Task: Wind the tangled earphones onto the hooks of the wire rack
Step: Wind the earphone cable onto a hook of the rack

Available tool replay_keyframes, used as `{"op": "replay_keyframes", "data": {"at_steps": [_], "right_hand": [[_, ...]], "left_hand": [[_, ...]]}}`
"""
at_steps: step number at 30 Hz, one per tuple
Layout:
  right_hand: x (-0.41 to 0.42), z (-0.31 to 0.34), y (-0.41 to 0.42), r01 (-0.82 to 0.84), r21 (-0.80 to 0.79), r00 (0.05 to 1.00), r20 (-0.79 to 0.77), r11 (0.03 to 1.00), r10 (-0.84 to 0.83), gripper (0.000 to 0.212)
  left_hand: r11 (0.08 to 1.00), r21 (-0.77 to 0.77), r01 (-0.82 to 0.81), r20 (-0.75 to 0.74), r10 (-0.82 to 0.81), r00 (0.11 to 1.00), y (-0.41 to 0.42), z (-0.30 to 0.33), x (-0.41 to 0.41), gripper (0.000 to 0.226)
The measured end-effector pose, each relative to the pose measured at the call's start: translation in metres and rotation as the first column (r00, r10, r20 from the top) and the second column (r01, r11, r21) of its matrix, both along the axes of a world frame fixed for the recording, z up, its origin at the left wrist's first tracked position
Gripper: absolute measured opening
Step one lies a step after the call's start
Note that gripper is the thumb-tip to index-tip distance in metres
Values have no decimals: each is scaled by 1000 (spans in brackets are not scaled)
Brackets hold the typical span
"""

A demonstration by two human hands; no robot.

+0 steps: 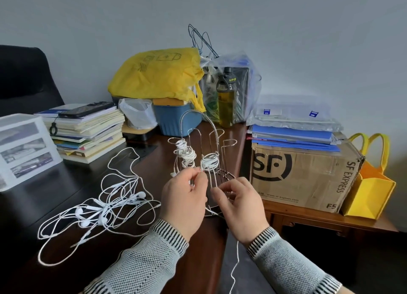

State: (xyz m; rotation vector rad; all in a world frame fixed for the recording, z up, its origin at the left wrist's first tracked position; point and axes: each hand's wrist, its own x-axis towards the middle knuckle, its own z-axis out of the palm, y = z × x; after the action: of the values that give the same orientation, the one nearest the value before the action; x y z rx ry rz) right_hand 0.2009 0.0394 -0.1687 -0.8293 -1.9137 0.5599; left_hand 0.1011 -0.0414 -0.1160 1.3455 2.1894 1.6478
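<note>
Both hands (213, 194) pinching white earphone cord (210, 179) beside the wire rack (206, 148), tangled earphones (103, 207) left.

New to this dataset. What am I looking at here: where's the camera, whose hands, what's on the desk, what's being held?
There is no robot: a person works with bare hands, and the single picture comes from a wide-angle camera on their head, looking forward and down.

The left hand and right hand are both at the wire rack, a chrome stand with upright hooks on the dark wooden desk. Each hand pinches a white earphone cable that trails off the desk edge. Two hooks already carry wound earphones. A tangled pile of earphones lies to the left.

Around them: a stack of books with a phone on top, a yellow plastic bag, a bottle and an SF Express cardboard box.
</note>
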Motion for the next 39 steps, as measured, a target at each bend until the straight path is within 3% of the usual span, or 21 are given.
{"op": "replay_keyframes", "data": {"at_steps": [3, 7, 12, 15, 20, 22, 24, 26, 28, 33, 39], "right_hand": [[6, 9, -6, 21, 172, 997, -71, 985, -9, 25], [1, 31, -12, -94, 412, 996, 31, 907, 89, 30], [-8, 41, -4, -89, 455, 996, 47, 886, 75, 20], [-9, 39, 1, -63, 405, 998, 9, 912, 65, 16], [-11, 41, -4, -50, 254, 991, -105, 966, 78, 6], [-11, 42, -3, -42, 172, 983, -169, 984, 72, 3], [-12, 43, -2, -55, 72, 970, -231, 996, 70, 9], [-13, 46, -4, -96, -43, 953, -291, 994, 80, 17], [-14, 49, -5, -111, -109, 939, -336, 988, 68, 19], [-17, 53, -5, -109, -203, 933, -359, 973, 29, 19], [-18, 57, -4, -85, -252, 944, -331, 964, -3, 21]], "left_hand": [[1000, -19, 10, -41, -11, 999, -1, -1, -1, 19], [999, -24, 43, -130, -46, 990, -4, -1, -1, 16], [996, -89, 24, -136, -36, 990, -9, 7, -5, 19], [973, -229, -3, -221, -48, 974, -12, 24, -12, 20], [828, -551, 104, -244, -279, 929, -22, 48, -37, 13], [835, -496, 238, -115, -335, 935, -27, 52, -44, 11], [900, -264, 346, 69, -340, 938, -26, 54, -43, 11], [941, -66, 331, 205, -312, 928, -19, 54, -38, 10], [967, 15, 255, 237, -252, 938, -11, 53, -33, 11], [1000, -3, 28, 69, -27, 997, 4, 53, -28, 20], [978, -135, -157, -208, 127, 970, 12, 60, -15, 43]]}}
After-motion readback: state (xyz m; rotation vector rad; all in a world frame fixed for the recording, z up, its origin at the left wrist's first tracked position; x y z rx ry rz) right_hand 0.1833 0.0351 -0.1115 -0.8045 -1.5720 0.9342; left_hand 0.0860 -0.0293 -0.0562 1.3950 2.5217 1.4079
